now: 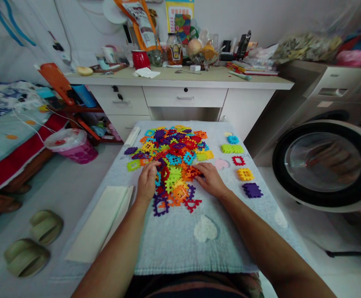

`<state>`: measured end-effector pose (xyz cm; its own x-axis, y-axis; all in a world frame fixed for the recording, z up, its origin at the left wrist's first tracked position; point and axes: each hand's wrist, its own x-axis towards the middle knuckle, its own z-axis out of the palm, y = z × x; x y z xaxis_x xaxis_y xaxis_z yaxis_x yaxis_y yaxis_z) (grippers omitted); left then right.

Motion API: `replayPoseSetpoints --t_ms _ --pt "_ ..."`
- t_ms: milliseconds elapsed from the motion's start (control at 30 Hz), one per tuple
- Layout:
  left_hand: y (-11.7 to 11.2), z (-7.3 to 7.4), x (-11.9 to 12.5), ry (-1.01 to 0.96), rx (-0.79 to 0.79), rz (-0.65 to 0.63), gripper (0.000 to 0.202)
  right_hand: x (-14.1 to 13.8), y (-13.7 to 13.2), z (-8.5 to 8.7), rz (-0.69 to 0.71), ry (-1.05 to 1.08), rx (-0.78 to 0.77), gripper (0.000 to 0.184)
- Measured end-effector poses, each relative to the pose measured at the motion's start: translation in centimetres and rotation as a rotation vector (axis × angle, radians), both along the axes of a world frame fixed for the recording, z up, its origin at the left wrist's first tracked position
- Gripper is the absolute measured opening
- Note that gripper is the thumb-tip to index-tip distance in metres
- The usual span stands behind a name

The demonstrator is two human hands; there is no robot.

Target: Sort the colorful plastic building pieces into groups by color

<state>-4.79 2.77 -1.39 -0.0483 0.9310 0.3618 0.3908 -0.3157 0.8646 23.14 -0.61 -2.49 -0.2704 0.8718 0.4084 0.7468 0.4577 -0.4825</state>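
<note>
A heap of interlocking plastic building tiles (174,153) in purple, red, orange, yellow, green and blue covers the middle of the cloth-covered table (230,248). My left hand (148,182) rests at the heap's left edge, fingers stretched and slightly curved against the tiles. At the right edge, my right hand (211,180) has its fingers apart, the tips touching an orange tile (191,172). Nearest me lie a purple tile frame (161,206) and a red tile (193,204). A separate column holds a blue tile (233,139), green tiles (231,149), a red frame (238,160), yellow tiles (245,174) and a purple tile (252,190).
A folded pale cloth (101,223) lies on the table's left side, and a white strip-shaped object (132,136) is behind it. Beyond stands a cluttered white cabinet (185,97). A front-loading washing machine (326,165) has its door open at right. Slippers (27,256) and a pink bin (75,147) are on the left floor.
</note>
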Motion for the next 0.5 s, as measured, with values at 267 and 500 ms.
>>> replayPoseSetpoints --t_ms 267,500 --pt "-0.25 0.08 0.31 -0.042 -0.014 -0.035 0.047 0.91 0.58 -0.23 -0.267 0.128 -0.016 0.030" --pt "0.39 -0.63 -0.01 0.078 0.020 0.071 0.042 0.84 0.40 0.12 -0.381 0.195 -0.109 0.026"
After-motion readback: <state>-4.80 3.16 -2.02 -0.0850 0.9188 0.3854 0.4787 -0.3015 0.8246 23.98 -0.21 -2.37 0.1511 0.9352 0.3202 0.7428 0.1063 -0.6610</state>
